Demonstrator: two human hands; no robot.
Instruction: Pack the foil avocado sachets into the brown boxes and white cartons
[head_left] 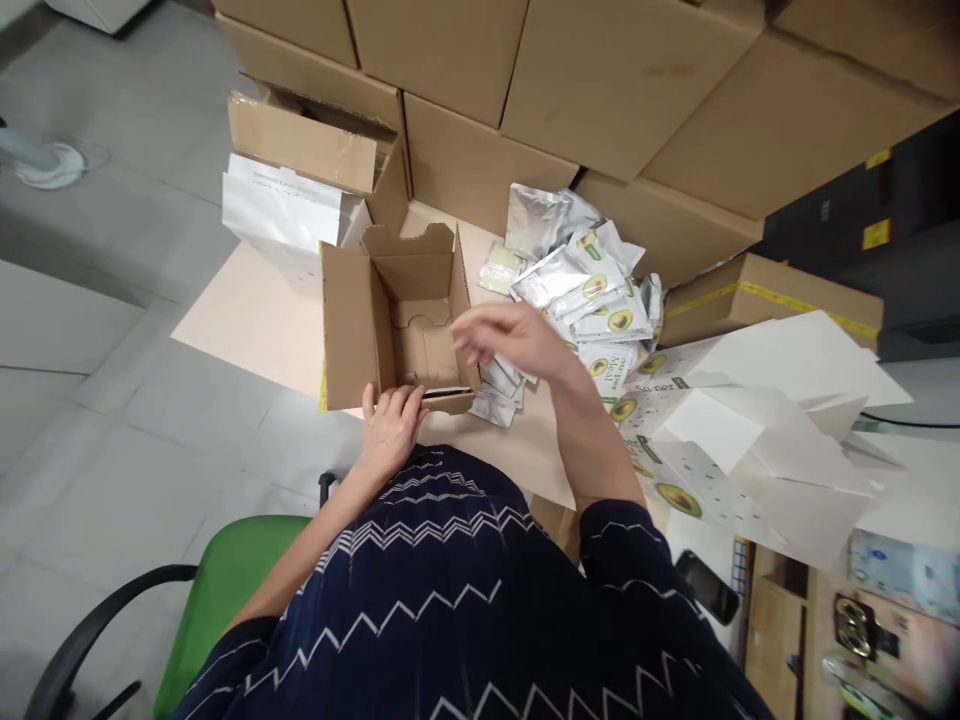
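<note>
An open brown cardboard box (349,330) stands in front of me with its flaps up and its inside facing me. The fingers of my left hand (391,428) are hooked over its near wall, where a thin dark-edged flat item (446,391) lies along the inside. Above the box's right side hovers my right hand (510,335), slightly blurred, its fingers loosely bent and apart with nothing seen in them. Just beyond that hand is a heap of silver and white pouches (592,285) with avocado pictures. Small white sachets (495,400) lie beside the box, partly under my right wrist.
Stacked cartons (480,150) form a wall behind the table (255,310). An opened carton (300,140) and a white box (277,215) stand at the left. White printed boxes (750,420) spread out at the right, near a phone (707,587). A green chair (232,570) is beside me.
</note>
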